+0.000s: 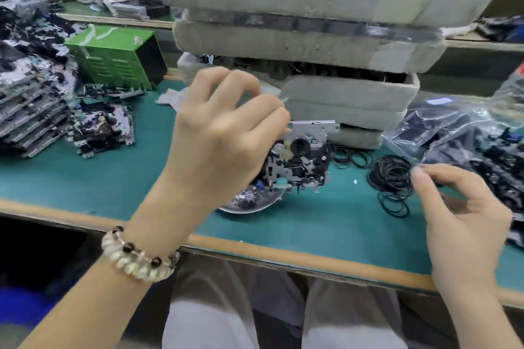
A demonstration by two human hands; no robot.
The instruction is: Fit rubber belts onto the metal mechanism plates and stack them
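Observation:
My left hand grips a metal mechanism plate by its left edge and holds it tilted above the green bench. The plate carries black gears and levers; its left part is hidden behind my fingers. My right hand reaches into a heap of black rubber belts at the right, fingertips curled at the heap's edge; whether it pinches a belt I cannot tell. More loose belts lie behind the heap. Finished plates stand in stacks at the far left.
Stacked grey foam trays of parts rise right behind the plate. A shallow metal dish of small black rings sits under the plate. A green metal box stands at the back left, a clear plastic bag of parts at the right.

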